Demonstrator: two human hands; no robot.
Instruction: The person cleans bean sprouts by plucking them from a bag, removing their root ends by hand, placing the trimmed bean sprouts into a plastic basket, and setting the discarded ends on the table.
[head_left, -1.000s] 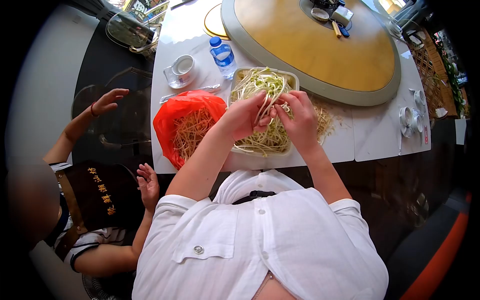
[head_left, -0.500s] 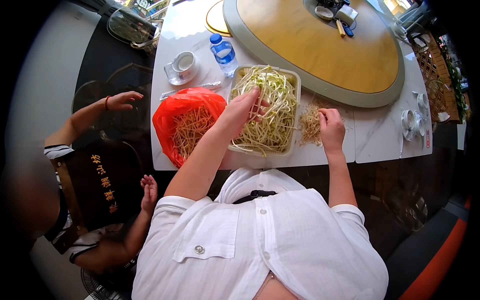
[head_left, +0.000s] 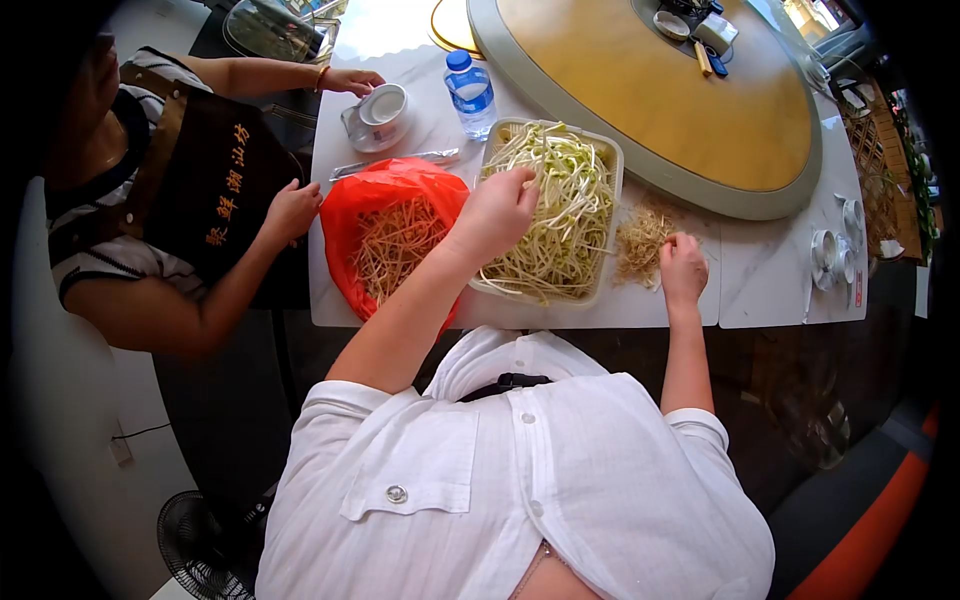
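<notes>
Pale bean sprouts (head_left: 560, 215) fill a rectangular plastic container (head_left: 612, 200) in front of me. Over its left side is my left hand (head_left: 497, 212), fingers closed; whatever they hold is too small to name. My right hand (head_left: 683, 268) is pinched just right of a small pile of thin root ends (head_left: 645, 238) on the table, and I cannot make out anything in its fingertips. Beside the container on the left, an open red plastic bag (head_left: 345, 205) holds more sprouts (head_left: 398, 240) of a browner tone.
A co-worker in a dark apron (head_left: 215, 185) stands at the left, one hand by a white cup (head_left: 384, 104). A water bottle (head_left: 470, 95) is behind the container. A large round turntable (head_left: 660, 90) covers the far side; small dishes (head_left: 824, 250) sit at the right.
My right hand has gone from the container to the root pile. My left hand has closed over the sprouts. The co-worker has moved up to the table, one hand reaching the cup.
</notes>
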